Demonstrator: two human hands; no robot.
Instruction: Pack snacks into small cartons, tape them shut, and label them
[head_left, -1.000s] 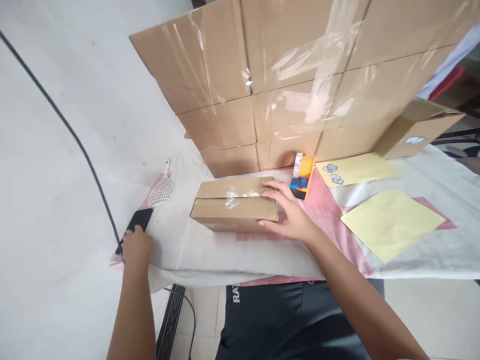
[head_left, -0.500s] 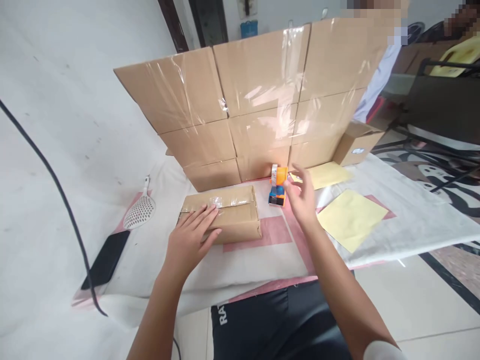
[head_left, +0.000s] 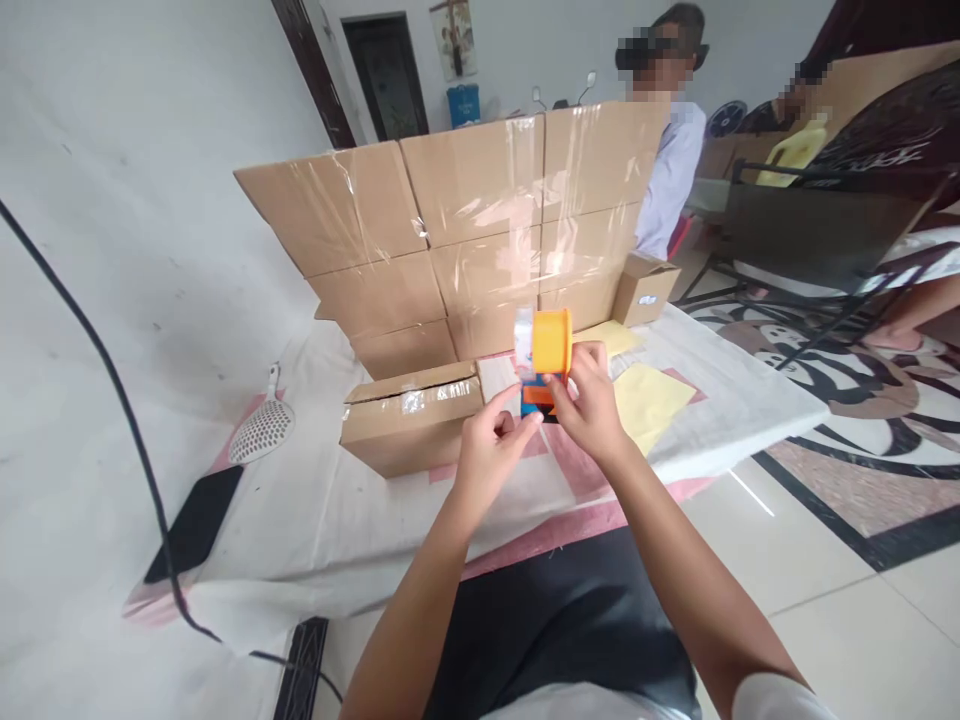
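My right hand [head_left: 591, 400] grips an orange and blue tape dispenser [head_left: 551, 345], lifted above the table in front of me. The clear tape roll sits on its left side. My left hand [head_left: 495, 435] is at the dispenser's lower left edge, its thumb and index finger close together; whether they pinch the tape end is too small to tell. Left of my hands, a closed cardboard box [head_left: 412, 425] rests on the cloth with shiny tape along its top edge.
A tall panel of taped cardboard [head_left: 487, 200] stands behind the box. Yellow paper [head_left: 651, 405] and a small box [head_left: 643, 290] lie to the right. A white strainer [head_left: 262, 428] and black phone-like slab [head_left: 196, 520] are at left. A person [head_left: 671, 180] is beyond the panel.
My right hand has taken hold of the tape dispenser and raised it. My left hand has left the box and moved right to the dispenser. The box now shows more of its front side.
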